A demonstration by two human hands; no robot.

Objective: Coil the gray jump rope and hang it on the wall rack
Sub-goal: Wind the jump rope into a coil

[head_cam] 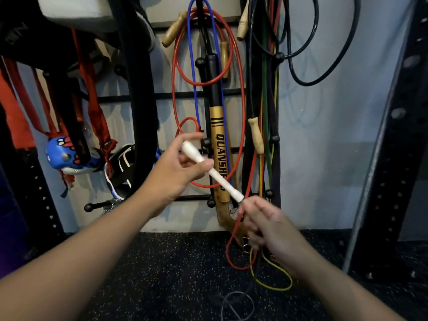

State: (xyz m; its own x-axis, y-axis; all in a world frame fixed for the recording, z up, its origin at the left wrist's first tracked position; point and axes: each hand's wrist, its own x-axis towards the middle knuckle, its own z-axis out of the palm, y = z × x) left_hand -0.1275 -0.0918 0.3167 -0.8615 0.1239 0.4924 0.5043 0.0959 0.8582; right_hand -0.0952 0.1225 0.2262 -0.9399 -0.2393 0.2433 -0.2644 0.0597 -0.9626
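Note:
A white jump rope handle slants from upper left to lower right in front of the wall rack. My left hand grips its upper part between thumb and fingers. My right hand is blurred and pinches the thin gray cord right where it leaves the handle's lower end. The gray cord drops behind my right hand and lies in a loose loop on the floor near the bottom edge.
The rack holds a red rope, a blue rope, wooden-handled ropes, dark cords, resistance bands and a gold stick. Black knobbed pegs stick out. A black steel upright stands right. Speckled black rubber floor lies below.

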